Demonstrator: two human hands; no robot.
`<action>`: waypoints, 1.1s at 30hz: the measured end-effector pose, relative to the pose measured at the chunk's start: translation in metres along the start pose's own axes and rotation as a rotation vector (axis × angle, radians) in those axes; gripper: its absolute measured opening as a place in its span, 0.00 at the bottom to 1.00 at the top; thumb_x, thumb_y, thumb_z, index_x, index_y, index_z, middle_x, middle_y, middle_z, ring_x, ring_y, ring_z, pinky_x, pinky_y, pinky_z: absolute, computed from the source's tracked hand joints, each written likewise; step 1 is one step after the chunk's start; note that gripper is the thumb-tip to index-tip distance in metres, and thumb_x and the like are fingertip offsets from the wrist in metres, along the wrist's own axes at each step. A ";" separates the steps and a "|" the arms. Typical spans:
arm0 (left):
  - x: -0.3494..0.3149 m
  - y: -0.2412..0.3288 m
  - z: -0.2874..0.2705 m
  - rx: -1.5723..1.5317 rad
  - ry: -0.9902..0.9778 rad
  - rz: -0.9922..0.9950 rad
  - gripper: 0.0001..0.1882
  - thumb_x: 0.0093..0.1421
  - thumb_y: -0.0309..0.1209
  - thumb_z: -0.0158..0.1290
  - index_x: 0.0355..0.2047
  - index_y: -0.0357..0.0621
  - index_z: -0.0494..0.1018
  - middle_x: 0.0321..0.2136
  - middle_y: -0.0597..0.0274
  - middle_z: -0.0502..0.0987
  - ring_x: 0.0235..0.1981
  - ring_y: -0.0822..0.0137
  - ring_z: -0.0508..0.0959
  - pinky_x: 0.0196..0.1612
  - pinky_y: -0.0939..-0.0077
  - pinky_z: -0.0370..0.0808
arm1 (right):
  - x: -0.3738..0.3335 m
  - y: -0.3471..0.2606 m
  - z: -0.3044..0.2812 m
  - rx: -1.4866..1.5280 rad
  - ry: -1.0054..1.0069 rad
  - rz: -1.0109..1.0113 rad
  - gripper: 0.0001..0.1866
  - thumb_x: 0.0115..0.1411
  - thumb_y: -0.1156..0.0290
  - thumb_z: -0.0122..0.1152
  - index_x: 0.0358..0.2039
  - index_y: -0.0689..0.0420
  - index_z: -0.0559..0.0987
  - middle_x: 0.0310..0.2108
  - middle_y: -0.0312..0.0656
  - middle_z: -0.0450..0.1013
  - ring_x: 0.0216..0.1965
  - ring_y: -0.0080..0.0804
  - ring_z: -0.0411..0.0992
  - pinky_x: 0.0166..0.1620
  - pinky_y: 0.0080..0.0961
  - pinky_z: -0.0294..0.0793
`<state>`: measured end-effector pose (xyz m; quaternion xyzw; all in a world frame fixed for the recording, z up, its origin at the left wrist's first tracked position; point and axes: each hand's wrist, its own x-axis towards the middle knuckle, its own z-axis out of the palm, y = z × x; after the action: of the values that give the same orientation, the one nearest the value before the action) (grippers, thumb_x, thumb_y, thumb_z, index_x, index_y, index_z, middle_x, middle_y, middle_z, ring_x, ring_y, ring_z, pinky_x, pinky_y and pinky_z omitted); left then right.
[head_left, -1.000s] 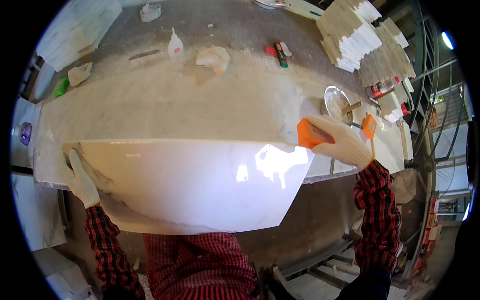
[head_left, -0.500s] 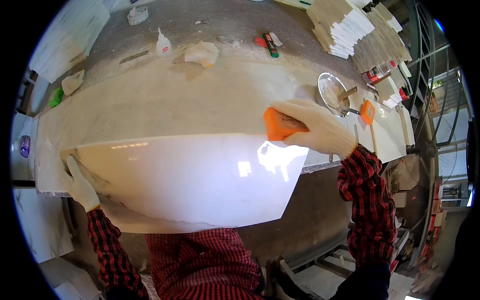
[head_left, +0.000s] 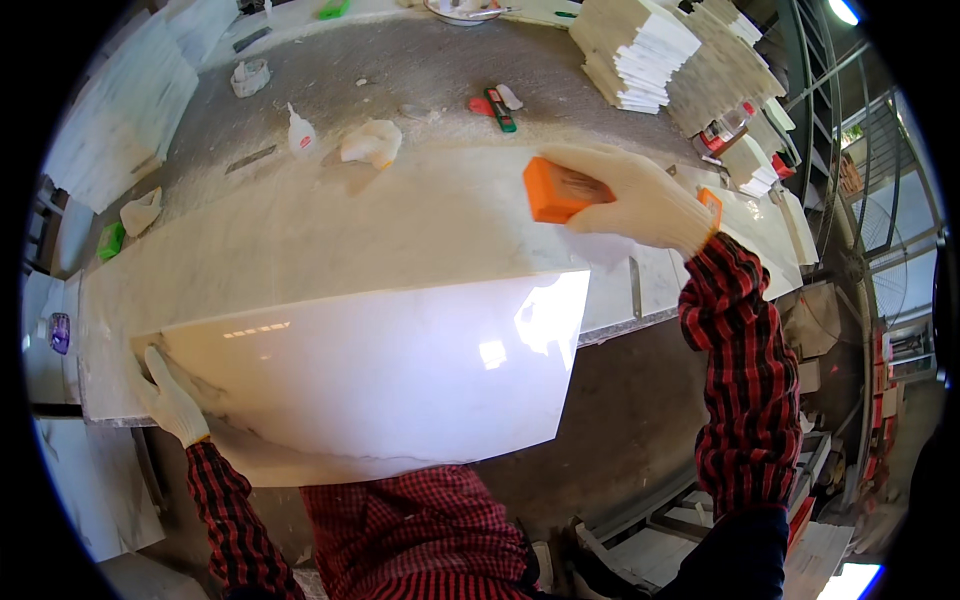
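A glossy white marble-look slab [head_left: 400, 375] with grey veins lies flat, its near edge jutting past the worktable [head_left: 450, 200] towards my body. Gloved in white knit, my left hand [head_left: 168, 402] rests on the slab's left end, thumb and fingers apart. My right hand [head_left: 640, 200], in the same kind of glove, grips an orange block [head_left: 562, 190] with a darker side. That block is held above the table, beyond the slab's far right corner. The hand and sleeve hide most of a second orange piece [head_left: 710, 205] behind the wrist.
Along the table's far side are a white squeeze bottle [head_left: 301, 132], a crumpled white cloth [head_left: 372, 144] and a green utility knife [head_left: 500, 110]. Stacked stone tiles [head_left: 630, 50] stand at the far right, near a clear bottle [head_left: 725, 130]. A green block [head_left: 111, 240] sits far left.
The orange block in my right hand has lifted off the slab's far right corner and moved away from me. The bowl is now hidden by that hand. The head view has shifted slightly.
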<state>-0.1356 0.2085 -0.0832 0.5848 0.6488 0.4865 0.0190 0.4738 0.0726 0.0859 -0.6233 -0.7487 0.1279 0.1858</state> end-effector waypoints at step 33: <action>-0.007 0.008 0.000 -0.183 -0.036 -0.110 0.32 0.76 0.44 0.48 0.68 0.28 0.61 0.66 0.37 0.68 0.67 0.47 0.69 0.69 0.60 0.64 | 0.031 -0.006 0.114 -0.359 0.225 0.399 0.24 0.56 0.52 0.66 0.50 0.52 0.80 0.48 0.47 0.78 0.52 0.55 0.74 0.54 0.50 0.72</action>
<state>-0.1278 0.2012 -0.0820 0.5528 0.6323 0.5314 0.1106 0.4138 0.1065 -0.0102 -0.7914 -0.5968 -0.0423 0.1257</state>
